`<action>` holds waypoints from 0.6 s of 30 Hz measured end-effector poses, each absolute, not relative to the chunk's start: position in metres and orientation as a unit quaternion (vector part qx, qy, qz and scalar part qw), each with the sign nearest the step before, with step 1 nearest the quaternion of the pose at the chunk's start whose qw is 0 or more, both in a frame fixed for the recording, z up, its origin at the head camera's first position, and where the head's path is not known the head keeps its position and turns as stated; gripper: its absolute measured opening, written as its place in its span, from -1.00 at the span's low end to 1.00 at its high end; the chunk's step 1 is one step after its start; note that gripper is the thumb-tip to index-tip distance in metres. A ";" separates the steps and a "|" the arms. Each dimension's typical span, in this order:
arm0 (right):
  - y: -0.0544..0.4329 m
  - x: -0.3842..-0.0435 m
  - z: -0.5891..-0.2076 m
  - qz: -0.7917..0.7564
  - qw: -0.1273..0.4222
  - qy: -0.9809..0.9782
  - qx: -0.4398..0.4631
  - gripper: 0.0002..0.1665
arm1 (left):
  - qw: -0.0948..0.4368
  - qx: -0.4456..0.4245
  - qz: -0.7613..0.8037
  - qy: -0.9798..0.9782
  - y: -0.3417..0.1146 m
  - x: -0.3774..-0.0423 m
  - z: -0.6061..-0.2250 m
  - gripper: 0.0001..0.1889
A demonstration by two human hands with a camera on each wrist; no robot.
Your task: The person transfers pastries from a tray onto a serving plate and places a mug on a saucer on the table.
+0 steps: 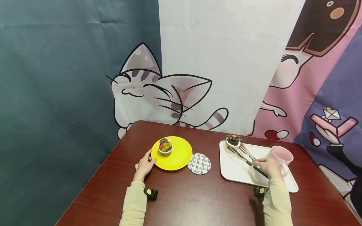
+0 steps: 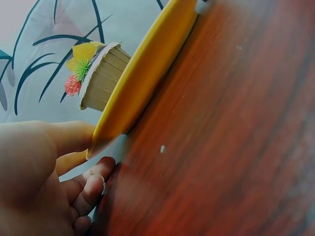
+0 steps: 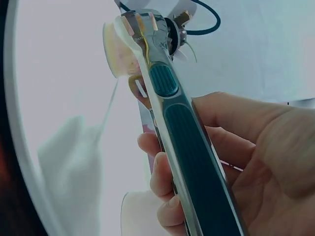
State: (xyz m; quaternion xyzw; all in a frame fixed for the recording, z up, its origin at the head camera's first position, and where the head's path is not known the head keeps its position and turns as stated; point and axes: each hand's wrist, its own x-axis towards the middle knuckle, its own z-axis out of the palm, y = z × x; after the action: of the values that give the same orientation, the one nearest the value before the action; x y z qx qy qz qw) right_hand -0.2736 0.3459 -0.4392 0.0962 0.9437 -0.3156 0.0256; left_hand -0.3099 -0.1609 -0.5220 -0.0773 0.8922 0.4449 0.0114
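Observation:
My left hand [image 1: 145,165] pinches the near-left rim of a yellow plate [image 1: 181,157], thumb above and a finger below. On that plate sits a small fruit-topped cupcake [image 1: 165,147] in a pleated paper cup. With my right hand [image 1: 268,167] I hold metal tongs [image 3: 182,123] that have dark green grips. Their far ends reach a second cupcake [image 1: 233,141], dark-topped with a pale cup, at the back left corner of a white tray [image 1: 232,169]. In the right wrist view the tong ends partly hide this cupcake.
On the tray's right side, close to my right hand, stands a pink mug [image 1: 280,155]. A round checked coaster [image 1: 199,164] lies on the brown table [image 1: 198,197] between plate and tray. Behind the table hangs a printed cloth [image 1: 192,47] with a cartoon cat.

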 end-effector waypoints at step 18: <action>0.340 -0.296 -0.431 -0.287 0.020 0.955 0.066 -0.51 | 0.007 -0.079 0.442 0.894 -0.159 -0.309 -0.520 -0.37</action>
State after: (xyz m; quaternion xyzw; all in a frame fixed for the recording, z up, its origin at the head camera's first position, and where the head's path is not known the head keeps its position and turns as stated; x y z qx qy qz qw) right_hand -0.2961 0.3397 -0.4306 0.0663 0.9553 -0.2873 0.0203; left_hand -0.3085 -0.1590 -0.5203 -0.0787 0.8936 0.4419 0.0072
